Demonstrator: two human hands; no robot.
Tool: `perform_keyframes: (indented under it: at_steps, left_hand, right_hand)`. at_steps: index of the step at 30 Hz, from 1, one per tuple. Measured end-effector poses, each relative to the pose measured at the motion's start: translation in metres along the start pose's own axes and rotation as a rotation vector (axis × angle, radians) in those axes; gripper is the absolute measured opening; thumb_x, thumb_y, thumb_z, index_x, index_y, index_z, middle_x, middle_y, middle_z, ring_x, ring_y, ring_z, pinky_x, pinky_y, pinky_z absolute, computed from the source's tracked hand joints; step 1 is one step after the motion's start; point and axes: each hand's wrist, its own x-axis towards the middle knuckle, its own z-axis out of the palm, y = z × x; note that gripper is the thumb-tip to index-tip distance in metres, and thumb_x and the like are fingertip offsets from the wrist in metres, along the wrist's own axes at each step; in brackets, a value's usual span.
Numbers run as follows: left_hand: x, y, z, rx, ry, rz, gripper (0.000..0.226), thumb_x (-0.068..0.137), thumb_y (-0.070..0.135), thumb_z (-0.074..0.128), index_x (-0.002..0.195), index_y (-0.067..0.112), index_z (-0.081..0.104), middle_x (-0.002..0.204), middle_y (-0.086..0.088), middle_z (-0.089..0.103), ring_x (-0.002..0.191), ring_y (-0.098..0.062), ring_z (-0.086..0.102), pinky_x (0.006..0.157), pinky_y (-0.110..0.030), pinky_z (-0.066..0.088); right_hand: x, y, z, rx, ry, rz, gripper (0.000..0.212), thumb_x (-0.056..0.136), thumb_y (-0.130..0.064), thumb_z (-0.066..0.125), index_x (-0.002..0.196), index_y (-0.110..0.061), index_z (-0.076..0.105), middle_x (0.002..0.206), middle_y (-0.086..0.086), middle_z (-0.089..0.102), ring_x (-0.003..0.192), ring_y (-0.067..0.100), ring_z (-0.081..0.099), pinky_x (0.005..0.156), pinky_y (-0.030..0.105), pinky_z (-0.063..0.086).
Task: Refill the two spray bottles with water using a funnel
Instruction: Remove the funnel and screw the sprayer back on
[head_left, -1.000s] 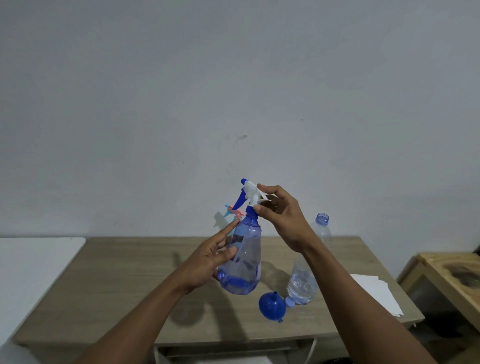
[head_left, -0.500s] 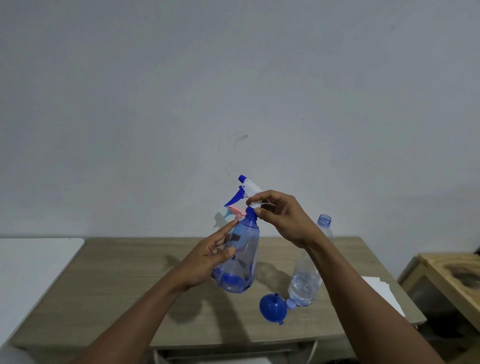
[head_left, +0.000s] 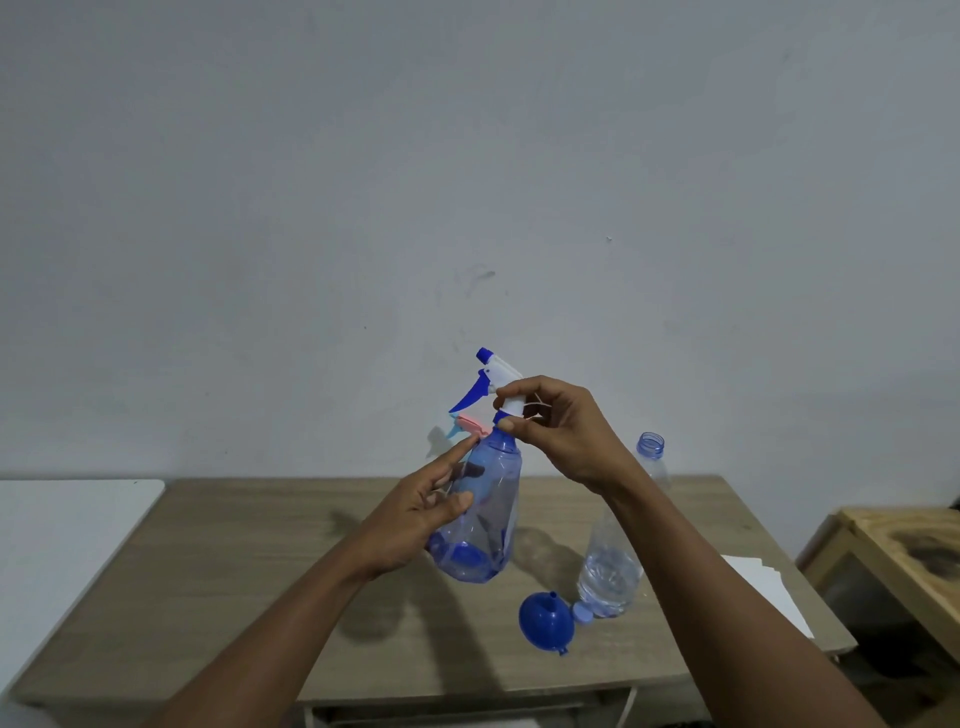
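Note:
A clear blue spray bottle (head_left: 485, 514) is held in the air above the wooden table (head_left: 218, 571), tilted a little. My left hand (head_left: 415, 514) grips its body from the left. My right hand (head_left: 558, 431) pinches the white and blue spray head (head_left: 493, 376) at the bottle's neck. Behind the bottle shows the pink and light blue trigger of a second spray bottle (head_left: 467, 427), its body hidden. A blue funnel (head_left: 546, 621) lies on the table near the front. Beside it stands an open clear water bottle (head_left: 610, 571), partly filled, with its blue cap (head_left: 582, 613) at its foot.
White paper sheets (head_left: 763, 587) lie at the table's right edge. A white surface (head_left: 57, 535) adjoins the table on the left. A low wooden stool (head_left: 904, 556) stands to the right. A plain grey wall rises behind the table.
My right hand has shifted its fingers round the spray head's collar. The spray head has turned and tipped left, and the bottle has tilted slightly in my left hand.

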Motion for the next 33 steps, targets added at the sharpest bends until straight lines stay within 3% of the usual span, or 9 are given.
perform_keyframes:
  at_steps: [4, 9, 12, 14, 16, 20, 25, 28, 33]
  left_hand:
    - [0.000, -0.003, 0.001, -0.012, -0.001, -0.009, 0.057, 0.099, 0.024, 0.056, 0.144, 0.052, 0.034, 0.138, 0.020, 0.053, 0.128, -0.018, 0.054, 0.082, -0.030, 0.060]
    - [0.001, -0.006, -0.001, 0.000, 0.015, 0.021, 0.059, 0.096, 0.028, 0.059, 0.145, 0.050, 0.033, 0.140, 0.018, 0.052, 0.130, -0.016, 0.053, 0.093, -0.036, 0.057]
    - [0.002, -0.008, -0.002, 0.027, 0.009, 0.035, 0.064, 0.091, 0.040, 0.062, 0.148, 0.047, 0.032, 0.144, 0.016, 0.051, 0.133, -0.016, 0.051, 0.101, -0.046, 0.052]
    - [0.001, -0.010, -0.002, 0.029, 0.008, 0.038, 0.066, 0.091, 0.042, 0.062, 0.149, 0.046, 0.032, 0.145, 0.015, 0.050, 0.133, -0.014, 0.051, 0.101, -0.046, 0.052]
    - [0.001, -0.011, -0.003, 0.027, 0.008, 0.048, 0.063, 0.093, 0.038, 0.062, 0.148, 0.047, 0.032, 0.145, 0.016, 0.049, 0.132, -0.013, 0.052, 0.100, -0.045, 0.053]
    - [0.001, -0.010, -0.004, 0.043, 0.017, 0.063, 0.071, 0.081, 0.056, 0.065, 0.145, 0.053, 0.034, 0.146, 0.020, 0.047, 0.134, -0.008, 0.048, 0.103, -0.039, 0.051]
    - [0.001, -0.008, 0.000, 0.077, 0.054, 0.098, 0.067, 0.082, 0.057, 0.065, 0.142, 0.055, 0.034, 0.147, 0.021, 0.046, 0.134, -0.005, 0.047, 0.103, -0.028, 0.050]
    - [0.000, -0.009, -0.001, 0.070, 0.034, 0.088, 0.079, 0.073, 0.071, 0.066, 0.143, 0.055, 0.033, 0.148, 0.017, 0.045, 0.134, -0.011, 0.048, 0.103, -0.038, 0.051]
    - [-0.003, -0.007, -0.001, 0.076, 0.051, 0.097, 0.087, 0.071, 0.074, 0.065, 0.147, 0.048, 0.033, 0.147, 0.013, 0.047, 0.133, -0.013, 0.050, 0.100, -0.040, 0.053]
  right_hand:
    - [0.002, 0.008, 0.003, -0.141, 0.043, -0.019, 0.020, 0.085, -0.029, 0.074, 0.105, -0.024, 0.071, 0.103, -0.012, 0.072, 0.097, 0.013, 0.066, 0.083, 0.040, 0.058]
    - [0.003, 0.005, -0.005, -0.054, -0.050, 0.001, 0.029, 0.093, -0.005, 0.066, 0.115, -0.024, 0.071, 0.111, 0.004, 0.072, 0.107, 0.024, 0.067, 0.088, 0.034, 0.059]
    - [0.005, 0.002, 0.004, -0.115, -0.007, 0.001, 0.027, 0.086, -0.018, 0.073, 0.111, -0.026, 0.070, 0.108, -0.006, 0.069, 0.099, 0.019, 0.066, 0.082, 0.027, 0.059]
    - [0.005, 0.004, 0.007, -0.186, 0.015, -0.024, 0.027, 0.082, -0.032, 0.073, 0.108, -0.034, 0.068, 0.105, -0.014, 0.069, 0.097, 0.016, 0.064, 0.084, 0.028, 0.057]
    - [0.004, 0.005, 0.004, -0.235, 0.006, -0.037, 0.024, 0.087, -0.032, 0.072, 0.109, -0.039, 0.068, 0.104, -0.016, 0.071, 0.101, 0.014, 0.064, 0.089, 0.032, 0.054]
    - [0.005, 0.004, -0.004, -0.132, -0.059, -0.002, 0.034, 0.093, -0.009, 0.068, 0.122, -0.024, 0.069, 0.112, -0.005, 0.072, 0.105, 0.014, 0.068, 0.087, 0.028, 0.057]
    - [0.007, 0.002, 0.006, -0.164, 0.035, -0.066, 0.032, 0.086, -0.014, 0.076, 0.114, -0.027, 0.069, 0.114, -0.009, 0.069, 0.100, 0.015, 0.065, 0.084, 0.026, 0.057]
    - [0.005, 0.004, 0.003, -0.249, 0.030, -0.071, 0.029, 0.091, -0.022, 0.072, 0.119, -0.028, 0.069, 0.112, -0.011, 0.071, 0.101, 0.015, 0.066, 0.088, 0.032, 0.057]
    - [0.003, -0.001, 0.000, -0.146, -0.042, -0.038, 0.034, 0.094, -0.007, 0.066, 0.124, -0.023, 0.067, 0.114, 0.001, 0.071, 0.106, 0.019, 0.068, 0.092, 0.032, 0.058]
